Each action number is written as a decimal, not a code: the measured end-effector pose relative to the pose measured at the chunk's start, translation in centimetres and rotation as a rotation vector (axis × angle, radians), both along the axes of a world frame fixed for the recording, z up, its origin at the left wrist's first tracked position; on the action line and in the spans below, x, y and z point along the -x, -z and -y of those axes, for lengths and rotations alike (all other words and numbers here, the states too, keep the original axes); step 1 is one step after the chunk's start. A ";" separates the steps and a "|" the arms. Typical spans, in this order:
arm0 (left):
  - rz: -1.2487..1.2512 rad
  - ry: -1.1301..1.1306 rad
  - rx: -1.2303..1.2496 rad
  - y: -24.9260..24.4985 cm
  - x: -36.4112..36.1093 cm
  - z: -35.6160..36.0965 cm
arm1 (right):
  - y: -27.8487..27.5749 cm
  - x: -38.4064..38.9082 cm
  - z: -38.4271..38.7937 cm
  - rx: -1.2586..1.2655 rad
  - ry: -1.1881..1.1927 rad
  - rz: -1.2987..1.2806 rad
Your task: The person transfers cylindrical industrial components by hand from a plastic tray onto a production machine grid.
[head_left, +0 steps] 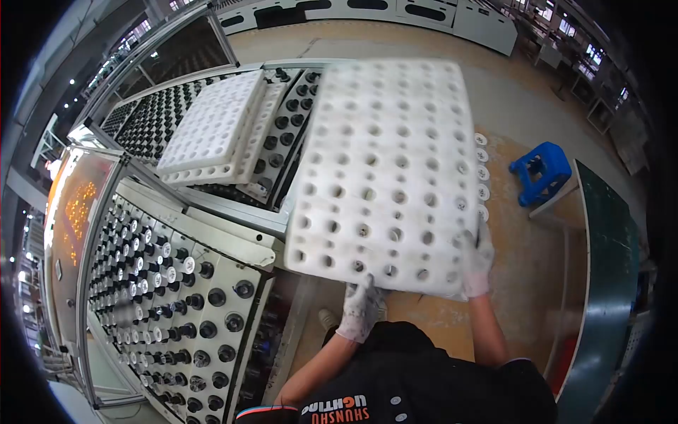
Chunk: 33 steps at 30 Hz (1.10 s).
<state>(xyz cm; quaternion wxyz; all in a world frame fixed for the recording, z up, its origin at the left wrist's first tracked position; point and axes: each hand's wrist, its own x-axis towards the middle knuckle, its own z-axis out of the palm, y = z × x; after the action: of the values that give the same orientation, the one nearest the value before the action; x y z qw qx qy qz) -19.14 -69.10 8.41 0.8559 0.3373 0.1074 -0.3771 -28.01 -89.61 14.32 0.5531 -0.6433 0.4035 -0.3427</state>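
Note:
A large white foam tray (387, 145) with rows of round holes is held out in front of my body, its far end slightly blurred. My left hand (361, 311), in a white glove with dark smudges, grips the near edge with the thumb on top. On the right side edge, close to the near corner, my gloved right hand (476, 263) is closed around the foam. The fingers under the tray are hidden. Just past its right edge shows a row of white round pieces (483, 174), partly covered by the tray.
To the left stands a machine bed (212, 332) with rows of dark holders, some carrying white-topped pieces. Behind it, stacked white foam trays (215, 120) lie on another holder bed (279, 134). A blue plastic stool (542, 173) and a green-topped table (607, 261) stand right.

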 end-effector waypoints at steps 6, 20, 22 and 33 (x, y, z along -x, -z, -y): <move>0.380 -0.336 -0.114 -4.6 -16.1 -4.8 | -3.0 -10.5 -4.2 0.522 -0.516 0.081; 1.116 0.116 -0.538 6.5 -33.3 -12.0 | 5.1 11.6 -2.1 0.747 -0.141 -0.801; 1.204 0.598 -0.571 4.5 -21.9 -7.0 | 5.0 12.3 -1.7 0.844 -0.261 -0.926; 2.207 0.733 -0.272 6.6 -12.4 3.5 | 9.3 8.1 0.2 1.126 -0.735 -0.572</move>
<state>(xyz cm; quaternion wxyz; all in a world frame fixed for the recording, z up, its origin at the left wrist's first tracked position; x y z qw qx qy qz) -6.73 -72.60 1.78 0.2820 0.5812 -0.7581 -0.0896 -36.11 -89.80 4.98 0.0909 -0.9884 0.0529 -0.1092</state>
